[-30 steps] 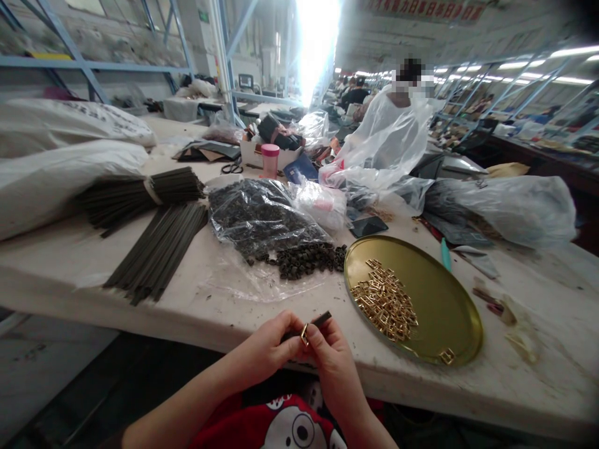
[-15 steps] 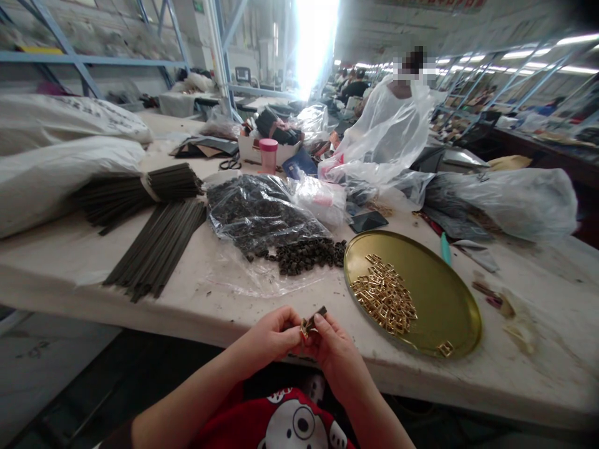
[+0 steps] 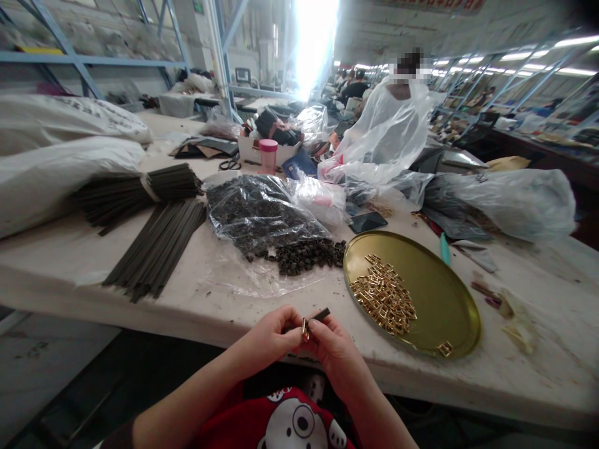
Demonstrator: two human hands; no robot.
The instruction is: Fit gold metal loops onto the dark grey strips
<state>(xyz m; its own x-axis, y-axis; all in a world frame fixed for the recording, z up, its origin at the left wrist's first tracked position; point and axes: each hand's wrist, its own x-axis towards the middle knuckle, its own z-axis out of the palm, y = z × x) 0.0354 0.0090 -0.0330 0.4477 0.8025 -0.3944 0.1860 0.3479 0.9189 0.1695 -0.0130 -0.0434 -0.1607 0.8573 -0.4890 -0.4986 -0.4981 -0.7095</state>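
My left hand [image 3: 270, 340] and my right hand [image 3: 333, 349] meet at the table's near edge, both pinched round a small gold buckle [image 3: 305, 328] threaded on a short dark strip [image 3: 321, 313]. The strip's end sticks out above my right fingers. Just to the right lies a round gold tray [image 3: 444, 299] with a heap of gold buckles [image 3: 386, 299] in it and one lone buckle [image 3: 445, 348] near its front rim. A pile of small dark pieces [image 3: 306, 254] spills from a clear bag [image 3: 257, 212] ahead of my hands.
Bundles of long dark strips [image 3: 154, 249] lie at the left, beside white sacks [image 3: 65, 168]. Clear plastic bags [image 3: 510, 202], a pink cup [image 3: 268, 154] and scissors [image 3: 230, 164] sit further back. A person in a plastic cover [image 3: 393, 125] works behind the table.
My hands have turned the buckle and strip slightly between the fingers; the strip's end now points more to the right. Nothing else has moved.
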